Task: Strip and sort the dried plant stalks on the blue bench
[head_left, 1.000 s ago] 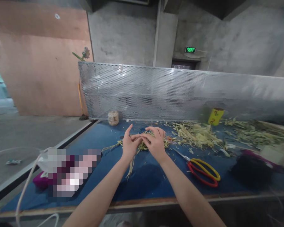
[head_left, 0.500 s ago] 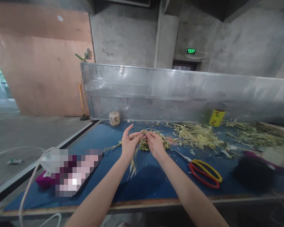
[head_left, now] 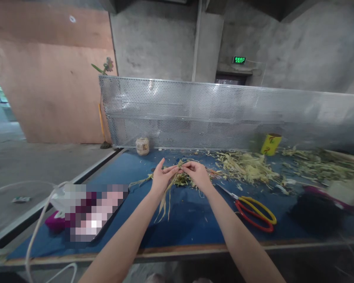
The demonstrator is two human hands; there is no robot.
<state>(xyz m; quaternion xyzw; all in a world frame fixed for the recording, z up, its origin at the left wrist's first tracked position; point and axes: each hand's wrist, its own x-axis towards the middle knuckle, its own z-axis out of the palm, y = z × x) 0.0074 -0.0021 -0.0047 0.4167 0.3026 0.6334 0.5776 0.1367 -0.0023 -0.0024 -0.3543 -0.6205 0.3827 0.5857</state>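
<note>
My left hand (head_left: 161, 177) pinches a piece of dried plant strips (head_left: 180, 163) between thumb and fingers, with the thumb side facing up. From the same hand, long pale strip ends (head_left: 164, 204) hang down over the blue table. My right hand (head_left: 199, 175) grips the other side of this piece at the fingertips, close to the left fingertips. What the strips form there is too small to tell. Behind and below the hands lies a small heap of greenish dried plant pieces (head_left: 182, 180), partly hidden by them.
Scissors (head_left: 238, 198) with one red and one yellow handle lie right of my right arm. Beyond are a pile of pale dried strips (head_left: 247, 167), a yellow roll (head_left: 271, 144) and a whitish roll (head_left: 142, 146). A perforated metal panel (head_left: 177, 106) closes the table's back.
My right hand has shifted slightly right and its fingers are more bent. More of the held piece shows between the fingertips. The hanging strip ends have swung a little left.
</note>
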